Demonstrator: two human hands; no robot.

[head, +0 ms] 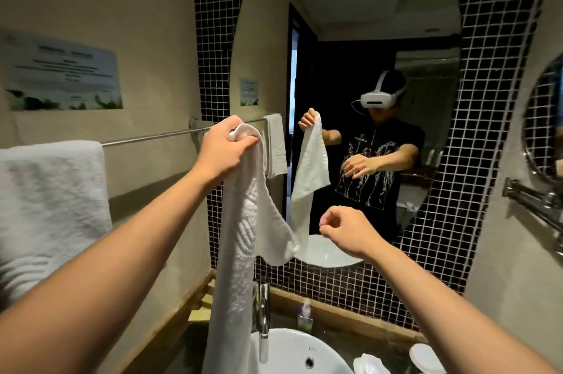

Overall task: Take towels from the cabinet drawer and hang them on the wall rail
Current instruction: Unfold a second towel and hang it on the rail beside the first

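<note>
Head: towel (240,236) apparently in left hand (224,146)

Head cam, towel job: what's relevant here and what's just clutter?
Job: left hand, white towel it grips, wall rail, hung towel, right hand.
Lying about: faucet, sink basin, wall notice, round wall mirror, small bottle.
</note>
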